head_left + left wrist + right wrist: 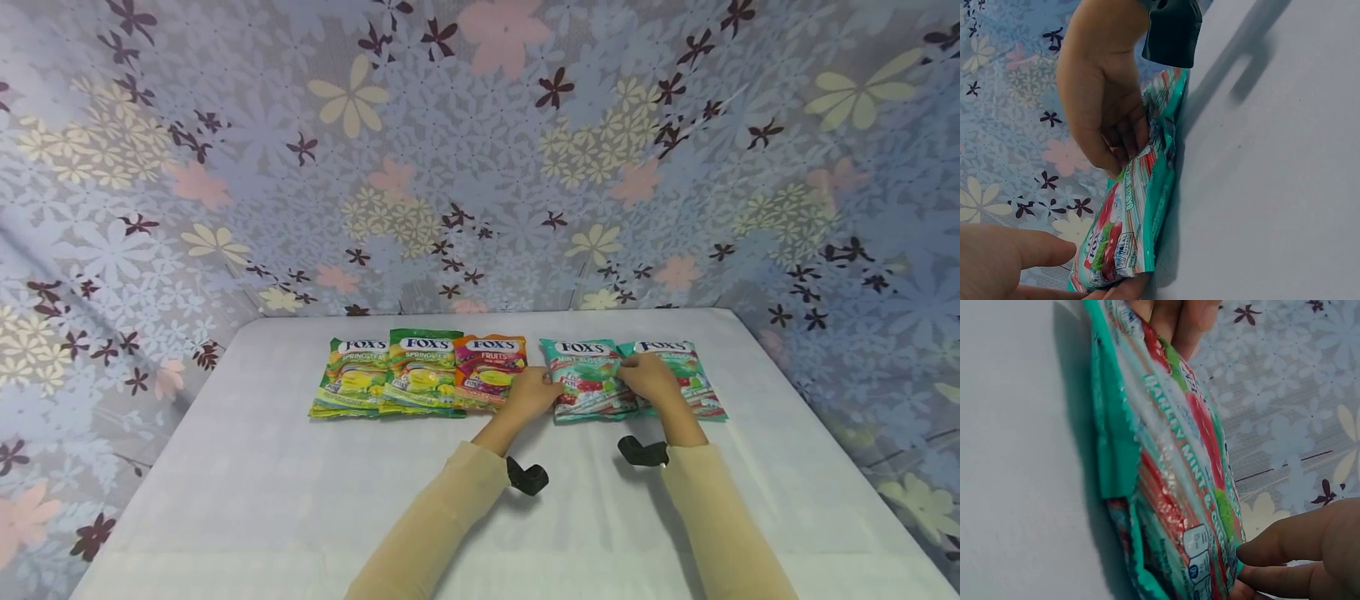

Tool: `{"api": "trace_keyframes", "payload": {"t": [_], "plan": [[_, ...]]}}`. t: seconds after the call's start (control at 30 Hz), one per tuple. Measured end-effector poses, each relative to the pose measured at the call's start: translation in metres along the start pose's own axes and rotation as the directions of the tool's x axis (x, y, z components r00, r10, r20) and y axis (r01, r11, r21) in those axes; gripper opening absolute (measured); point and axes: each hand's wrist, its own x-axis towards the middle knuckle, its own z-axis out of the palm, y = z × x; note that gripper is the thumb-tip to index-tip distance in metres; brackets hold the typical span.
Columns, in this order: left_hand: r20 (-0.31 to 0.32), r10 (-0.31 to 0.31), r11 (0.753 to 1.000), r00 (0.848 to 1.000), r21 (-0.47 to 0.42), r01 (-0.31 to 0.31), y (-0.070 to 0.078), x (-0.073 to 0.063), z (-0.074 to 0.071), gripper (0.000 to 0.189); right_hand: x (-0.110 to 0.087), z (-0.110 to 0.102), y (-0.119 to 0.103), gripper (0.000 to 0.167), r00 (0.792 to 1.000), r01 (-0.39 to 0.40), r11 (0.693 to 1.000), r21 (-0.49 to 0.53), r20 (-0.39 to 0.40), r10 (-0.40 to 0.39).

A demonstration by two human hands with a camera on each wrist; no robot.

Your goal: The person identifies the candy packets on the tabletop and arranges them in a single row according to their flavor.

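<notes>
A teal Fox's mint candy bag lies face up between the two hands. My left hand holds its left edge; in the left wrist view the fingers go beneath the bag and the thumb is near its face. The right hand pinches the bag's right edge, with thumb and finger meeting there in the right wrist view. A second teal candy bag lies just right of the first, partly covered by the right hand. Left of the left hand is an orange-purple Fox's Fruits bag.
Two green-yellow Fox's Spring Tea bags continue the row at the left. The row lies on a white-covered table near its back edge. A flower-patterned wall covering rises behind. Dark wrist mounts stick out from both sleeves.
</notes>
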Motion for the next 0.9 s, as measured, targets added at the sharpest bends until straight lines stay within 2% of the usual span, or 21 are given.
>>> {"api": "trace_keyframes", "payload": {"t": [0.13, 0.3, 0.57, 0.67, 0.8, 0.9], "plan": [[0.004, -0.006, 0.999, 1.0, -0.038, 0.006, 0.002, -0.001, 0.0, 0.026, -0.003, 0.002, -0.002, 0.046, 1.0, 0.016, 0.998, 0.066, -0.002, -0.016], [-0.019, -0.013, 1.0, 1.0, -0.018, 0.012, 0.001, -0.003, 0.0, 0.041, -0.011, 0.002, -0.005, 0.046, 1.0, 0.028, 0.99, 0.141, 0.002, -0.029], [-0.043, -0.002, 0.999, 0.999, -0.051, 0.0, -0.005, -0.011, -0.002, 0.041, -0.023, 0.003, -0.008, 0.044, 0.998, 0.067, 0.969, 0.237, -0.002, -0.069], [-0.056, 0.009, 0.997, 0.998, -0.077, -0.013, -0.006, -0.015, -0.006, 0.04, -0.027, 0.002, -0.01, 0.045, 0.997, 0.072, 0.946, 0.315, 0.01, -0.079], [-0.06, 0.036, 0.993, 0.998, -0.107, -0.042, -0.004, -0.02, -0.012, 0.04, -0.031, -0.001, -0.013, 0.047, 0.997, 0.062, 0.899, 0.433, 0.019, -0.078], [-0.071, 0.047, 0.991, 0.996, -0.124, -0.055, -0.006, -0.024, -0.017, 0.041, -0.032, -0.002, -0.015, 0.048, 0.997, 0.039, 0.873, 0.485, 0.035, -0.064]]}}
